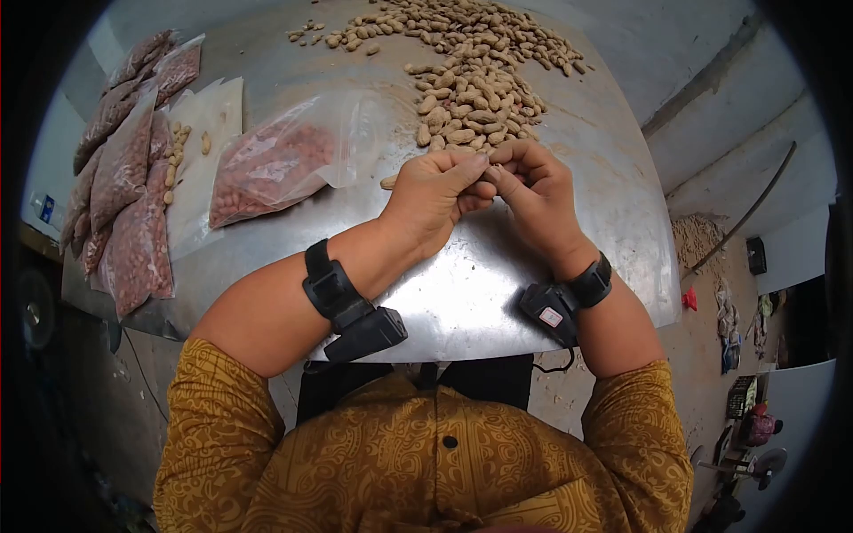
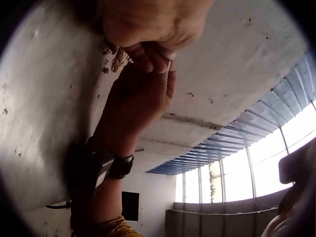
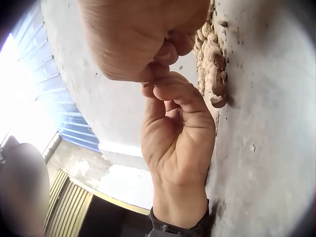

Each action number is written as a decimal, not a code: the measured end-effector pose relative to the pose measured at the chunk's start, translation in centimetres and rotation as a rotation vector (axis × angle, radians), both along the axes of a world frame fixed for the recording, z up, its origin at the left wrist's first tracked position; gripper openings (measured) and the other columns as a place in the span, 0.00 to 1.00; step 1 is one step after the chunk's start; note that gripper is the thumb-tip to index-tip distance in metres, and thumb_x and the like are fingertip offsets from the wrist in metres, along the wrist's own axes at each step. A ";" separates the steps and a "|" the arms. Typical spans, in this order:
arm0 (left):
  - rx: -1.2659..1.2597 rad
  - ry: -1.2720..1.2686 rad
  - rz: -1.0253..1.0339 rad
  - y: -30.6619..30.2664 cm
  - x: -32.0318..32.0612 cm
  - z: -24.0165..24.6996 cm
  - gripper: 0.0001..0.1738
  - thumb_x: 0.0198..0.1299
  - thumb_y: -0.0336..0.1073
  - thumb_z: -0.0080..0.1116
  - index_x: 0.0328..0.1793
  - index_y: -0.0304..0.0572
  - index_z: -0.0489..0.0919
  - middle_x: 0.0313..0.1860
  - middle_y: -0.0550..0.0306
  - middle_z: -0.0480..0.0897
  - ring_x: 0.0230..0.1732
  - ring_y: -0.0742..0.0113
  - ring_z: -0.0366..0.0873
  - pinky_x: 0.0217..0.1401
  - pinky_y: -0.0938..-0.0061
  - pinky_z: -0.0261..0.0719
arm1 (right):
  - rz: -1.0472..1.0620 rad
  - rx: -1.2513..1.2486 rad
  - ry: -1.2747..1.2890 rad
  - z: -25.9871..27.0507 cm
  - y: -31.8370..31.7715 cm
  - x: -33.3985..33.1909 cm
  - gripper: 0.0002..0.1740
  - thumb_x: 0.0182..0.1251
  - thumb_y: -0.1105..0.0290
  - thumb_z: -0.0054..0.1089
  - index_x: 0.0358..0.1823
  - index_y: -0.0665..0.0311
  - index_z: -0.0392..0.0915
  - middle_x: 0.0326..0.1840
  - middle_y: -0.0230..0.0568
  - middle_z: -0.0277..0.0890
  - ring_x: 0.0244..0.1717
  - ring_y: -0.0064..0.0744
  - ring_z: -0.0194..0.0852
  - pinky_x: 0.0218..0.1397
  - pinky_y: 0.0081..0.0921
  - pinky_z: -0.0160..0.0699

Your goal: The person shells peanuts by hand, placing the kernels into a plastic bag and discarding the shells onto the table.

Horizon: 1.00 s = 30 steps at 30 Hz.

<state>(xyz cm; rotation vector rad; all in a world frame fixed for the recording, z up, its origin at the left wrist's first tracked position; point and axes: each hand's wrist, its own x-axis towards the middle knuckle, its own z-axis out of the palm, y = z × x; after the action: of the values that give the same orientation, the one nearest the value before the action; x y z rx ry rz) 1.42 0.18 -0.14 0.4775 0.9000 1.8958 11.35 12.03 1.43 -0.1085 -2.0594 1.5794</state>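
Note:
Both hands meet above the metal table, at the near end of a heap of unshelled peanuts. The left hand and the right hand pinch between thumbs and fingertips a small pale peanut, mostly covered by the fingers. In the left wrist view the left hand is close to the camera, its fingertips against those of the right hand. The right wrist view has the right hand above the left hand, fingertips touching, with peanuts behind.
A clear bag of pink kernels lies left of the hands on the metal table. Several filled bags are piled at the far left, beside a few peanuts on a pale sheet. One peanut touches the left wrist's side.

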 end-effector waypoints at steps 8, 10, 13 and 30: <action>0.026 -0.056 -0.050 0.0 -0.8 -0.1 0.09 0.64 0.35 0.51 0.43 0.36 0.75 0.36 0.57 0.80 0.36 0.73 0.78 0.40 0.81 0.78 | -0.037 0.239 -0.350 0.3 3.0 0.3 0.09 0.61 0.73 0.56 0.41 0.67 0.74 0.25 0.26 0.72 0.28 0.13 0.67 0.30 0.12 0.64; 0.012 -0.015 -0.004 0.0 -0.8 0.0 0.10 0.64 0.36 0.51 0.43 0.36 0.75 0.36 0.57 0.79 0.36 0.74 0.77 0.40 0.81 0.77 | -0.020 0.408 -0.473 1.3 2.6 0.6 0.10 0.61 0.72 0.56 0.43 0.66 0.75 0.24 0.26 0.72 0.28 0.14 0.66 0.29 0.13 0.62; -0.008 0.024 0.021 0.0 -0.3 0.2 0.11 0.64 0.36 0.51 0.44 0.35 0.75 0.36 0.57 0.79 0.35 0.75 0.76 0.39 0.83 0.76 | -0.004 -0.110 -0.213 1.6 1.1 0.5 0.12 0.62 0.71 0.56 0.46 0.65 0.75 0.27 0.28 0.74 0.29 0.14 0.68 0.31 0.14 0.66; -0.070 0.656 0.200 0.1 0.5 0.7 0.13 0.61 0.31 0.53 0.51 0.36 0.78 0.33 0.61 0.78 0.33 0.79 0.74 0.35 0.85 0.72 | 0.218 -0.872 -0.003 -1.1 -0.5 -0.8 0.11 0.71 0.63 0.43 0.40 0.63 0.70 0.25 0.31 0.68 0.17 0.16 0.57 0.20 0.14 0.56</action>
<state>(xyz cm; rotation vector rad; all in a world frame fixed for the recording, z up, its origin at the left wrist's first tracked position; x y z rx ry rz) 1.96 0.33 0.57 1.0321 1.4762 1.8992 10.53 11.53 0.30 -0.1992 -1.2719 2.5045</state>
